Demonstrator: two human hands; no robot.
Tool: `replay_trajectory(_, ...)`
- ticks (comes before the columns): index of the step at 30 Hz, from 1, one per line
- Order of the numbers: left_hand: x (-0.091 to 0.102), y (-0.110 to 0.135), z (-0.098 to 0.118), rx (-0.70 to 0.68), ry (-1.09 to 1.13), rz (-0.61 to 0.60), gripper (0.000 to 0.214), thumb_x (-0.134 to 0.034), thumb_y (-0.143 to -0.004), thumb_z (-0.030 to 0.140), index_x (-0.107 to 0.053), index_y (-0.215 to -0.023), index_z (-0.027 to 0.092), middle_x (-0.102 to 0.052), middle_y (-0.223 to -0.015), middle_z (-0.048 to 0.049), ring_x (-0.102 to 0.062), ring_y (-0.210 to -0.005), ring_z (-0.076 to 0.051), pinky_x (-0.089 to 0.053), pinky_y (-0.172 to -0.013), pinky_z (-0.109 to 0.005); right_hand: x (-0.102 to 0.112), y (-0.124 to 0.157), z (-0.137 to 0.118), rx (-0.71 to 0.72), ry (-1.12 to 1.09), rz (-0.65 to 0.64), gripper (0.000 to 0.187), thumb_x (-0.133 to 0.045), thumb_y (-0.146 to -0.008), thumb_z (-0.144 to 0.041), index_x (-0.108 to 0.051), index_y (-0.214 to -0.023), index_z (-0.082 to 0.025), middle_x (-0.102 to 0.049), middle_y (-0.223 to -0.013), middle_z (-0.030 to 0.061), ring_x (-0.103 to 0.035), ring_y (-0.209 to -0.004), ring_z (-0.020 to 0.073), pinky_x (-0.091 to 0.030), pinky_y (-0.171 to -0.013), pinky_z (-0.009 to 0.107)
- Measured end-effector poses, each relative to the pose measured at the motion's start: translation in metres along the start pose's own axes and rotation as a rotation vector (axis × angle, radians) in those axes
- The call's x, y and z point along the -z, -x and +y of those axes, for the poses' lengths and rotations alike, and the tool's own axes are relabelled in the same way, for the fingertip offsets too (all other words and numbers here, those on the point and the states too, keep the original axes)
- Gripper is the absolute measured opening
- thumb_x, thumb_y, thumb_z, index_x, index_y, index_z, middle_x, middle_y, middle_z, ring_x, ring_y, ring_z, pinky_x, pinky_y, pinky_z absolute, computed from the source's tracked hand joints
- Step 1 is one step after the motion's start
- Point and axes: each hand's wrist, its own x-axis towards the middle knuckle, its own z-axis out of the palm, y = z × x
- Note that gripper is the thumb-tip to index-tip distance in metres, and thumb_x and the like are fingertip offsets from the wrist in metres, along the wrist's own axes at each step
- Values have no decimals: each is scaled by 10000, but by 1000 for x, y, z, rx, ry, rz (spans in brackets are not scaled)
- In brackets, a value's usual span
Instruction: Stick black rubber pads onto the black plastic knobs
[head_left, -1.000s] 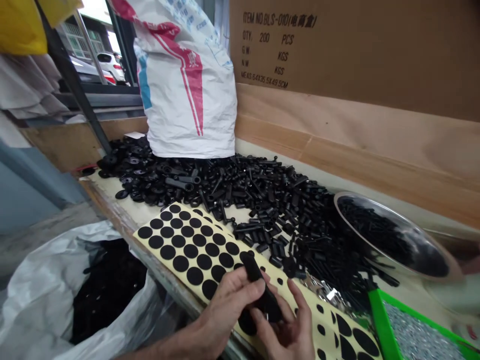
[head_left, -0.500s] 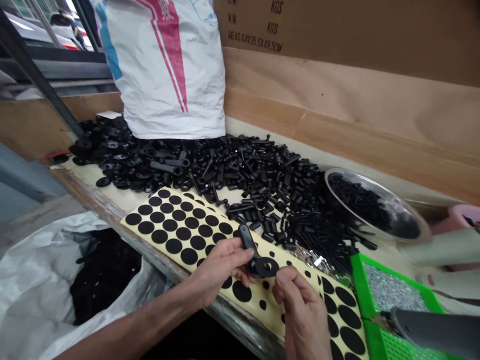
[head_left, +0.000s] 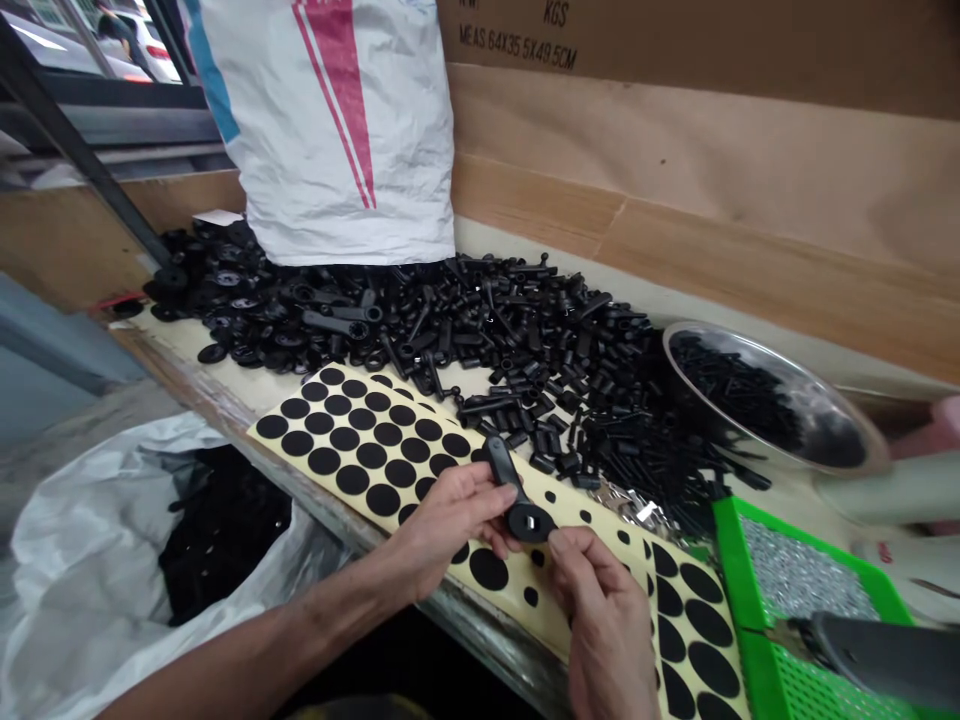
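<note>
Right hand point(head_left: 606, 630) shifted up, one black lever point(head_left: 504, 470)

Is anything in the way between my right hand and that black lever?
Nothing visible: the right hand sits right at the round head of the black lever, and the left hand grips its arm.

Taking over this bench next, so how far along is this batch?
Partly done, it seems. A plastic sack already holds many black parts, and the yellow sheet has bare patches where dots are gone. In hand: the left hand grips a black lever, with the right hand at its round end. Remaining: a large loose pile, a steel bowl of parts, and many dots.
</note>
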Motion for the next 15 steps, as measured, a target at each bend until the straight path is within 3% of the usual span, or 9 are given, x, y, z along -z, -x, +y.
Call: replay_trajectory(15,3,-1,-3,-34,10,-15,267,-568,-888,311,-639,-1046,108,-681,-828,-87,-601,-647,-130,-482,-596,-247,-4,2,-2,17,10,20,318,-731,-713,-473,-588,-670,-192,-450,-614,-44,-340,-591,109,-314,-560,229)
